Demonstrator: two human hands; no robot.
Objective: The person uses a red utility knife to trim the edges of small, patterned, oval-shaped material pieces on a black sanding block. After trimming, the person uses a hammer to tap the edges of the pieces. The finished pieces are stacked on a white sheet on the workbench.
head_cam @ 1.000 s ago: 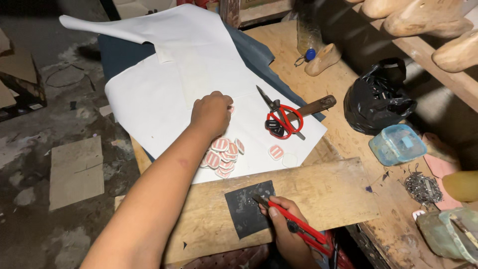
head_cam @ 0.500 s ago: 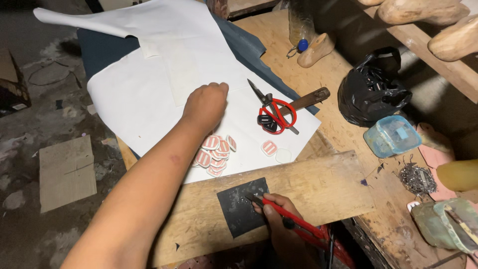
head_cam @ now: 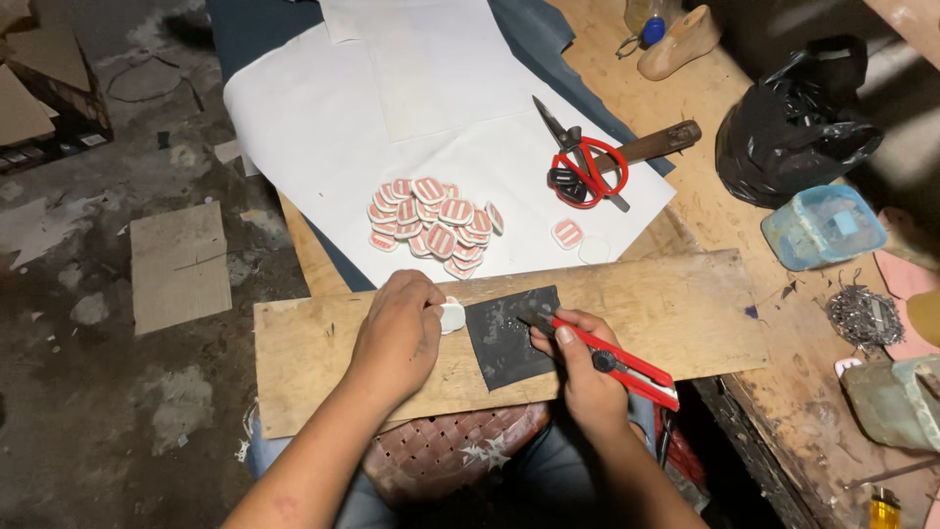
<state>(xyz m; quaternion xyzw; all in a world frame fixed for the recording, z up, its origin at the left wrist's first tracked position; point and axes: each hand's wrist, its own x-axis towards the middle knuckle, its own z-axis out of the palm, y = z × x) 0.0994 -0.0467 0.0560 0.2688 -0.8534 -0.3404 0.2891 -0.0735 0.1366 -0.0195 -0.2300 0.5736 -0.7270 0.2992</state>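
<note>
Two hands [head_cam: 397, 333], one white piece [head_cam: 451, 315], one red knife [head_cam: 607, 360].

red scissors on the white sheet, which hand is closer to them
Right. The right hand, gripping a red utility knife, is almost directly below the red scissors. The left hand rests farther off to the left on the wooden board.

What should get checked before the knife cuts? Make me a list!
1. Left hand pinches the small white piece: ok.
2. Right hand grips the red utility knife: ok.
3. Knife tip rests on the dark mat: ok.
4. White piece lies on the mat: not ok, it sits beside it on the wooden board.
5. Blade out: cannot tell.
6. Left fingers away from the tip: ok.
</note>
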